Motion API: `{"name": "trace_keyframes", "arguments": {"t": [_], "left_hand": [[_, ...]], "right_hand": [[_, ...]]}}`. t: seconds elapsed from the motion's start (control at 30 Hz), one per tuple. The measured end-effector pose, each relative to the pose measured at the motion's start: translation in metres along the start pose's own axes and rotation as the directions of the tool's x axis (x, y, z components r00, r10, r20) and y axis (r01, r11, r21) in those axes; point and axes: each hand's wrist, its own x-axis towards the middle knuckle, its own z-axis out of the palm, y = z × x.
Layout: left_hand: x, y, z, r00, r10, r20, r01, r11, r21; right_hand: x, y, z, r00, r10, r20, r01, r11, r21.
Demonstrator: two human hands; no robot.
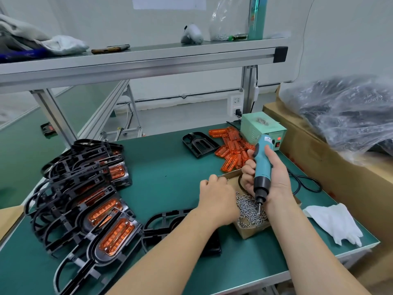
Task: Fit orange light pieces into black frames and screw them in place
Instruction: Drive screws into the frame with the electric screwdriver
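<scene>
1. The right hand [274,173] has its grip closed round the blue screwdriver [260,167], bit down in the heap of screws [249,209] inside the cardboard box [253,231]. The risk here is that the bit picks up two screws, or one sitting crooked, which would likely drop on the way out.
2. The left hand [217,194] sits at the box's near edge with its fingers curled. I cannot tell whether its grip holds a screw, the flap or nothing. If it isn't steadying the box, a hard dip of the bit could shove the box along the table [170,171] and spill screws.
3. The black frame [161,222] being worked on lies under the left forearm, close to the near edge. A careless arm sweep could nudge it or knock its orange piece out of seat; whether one is fitted is hidden.
4. The cable [306,184] loops just right of the box, so a quick swing back to the frame could snag it and tug the tool off line.
5. The loose orange pieces [231,150] are heaped just behind the box, and the finished stack [95,199] leans at the left. A bump could slide either one.
</scene>
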Motion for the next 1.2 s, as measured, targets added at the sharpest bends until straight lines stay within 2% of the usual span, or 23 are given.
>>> {"name": "trace_keyframes", "arguments": {"t": [0.2, 0.33, 0.57, 0.73, 0.8, 0.93, 1.03, 1.1, 1.2], "left_hand": [[0.011, 0.011, 0.011, 0.992, -0.082, 0.096, 0.084, 0.996, -0.020], [0.009, 0.010, 0.014, 0.988, -0.128, 0.086, 0.136, 0.986, -0.097], [0.000, 0.014, 0.019, 0.999, -0.019, -0.035, 0.018, 0.999, -0.037], [0.004, 0.020, 0.011, 1.000, 0.025, 0.011, -0.024, 0.997, -0.078], [0.003, 0.019, 0.010, 0.999, 0.044, 0.005, -0.042, 0.986, -0.162], [-0.001, 0.007, 0.013, 0.997, 0.027, -0.079, -0.065, 0.840, -0.539], [-0.005, 0.000, 0.006, 0.986, -0.039, -0.162, -0.074, 0.768, -0.636], [-0.010, -0.005, 0.001, 0.985, -0.103, -0.138, -0.034, 0.669, -0.742], [-0.022, -0.021, -0.003, 0.987, -0.152, -0.042, 0.032, 0.451, -0.892]], "right_hand": [[-0.003, -0.005, 0.006, 0.997, -0.081, -0.002, 0.081, 0.995, -0.055], [-0.005, -0.004, 0.012, 0.993, -0.111, -0.047, 0.109, 0.992, -0.056], [-0.004, -0.001, 0.016, 0.981, -0.158, -0.112, 0.149, 0.985, -0.084], [-0.004, -0.003, 0.016, 0.975, -0.181, -0.130, 0.176, 0.983, -0.054], [-0.005, -0.005, 0.015, 0.970, -0.190, -0.150, 0.183, 0.981, -0.060], [-0.003, -0.006, 0.018, 0.960, -0.201, -0.197, 0.201, 0.979, -0.021], [-0.001, -0.006, 0.023, 0.956, -0.201, -0.215, 0.201, 0.979, -0.025], [-0.001, -0.005, 0.026, 0.955, -0.197, -0.221, 0.198, 0.980, -0.019], [0.001, -0.003, 0.032, 0.947, -0.216, -0.239, 0.219, 0.976, -0.014]]}}
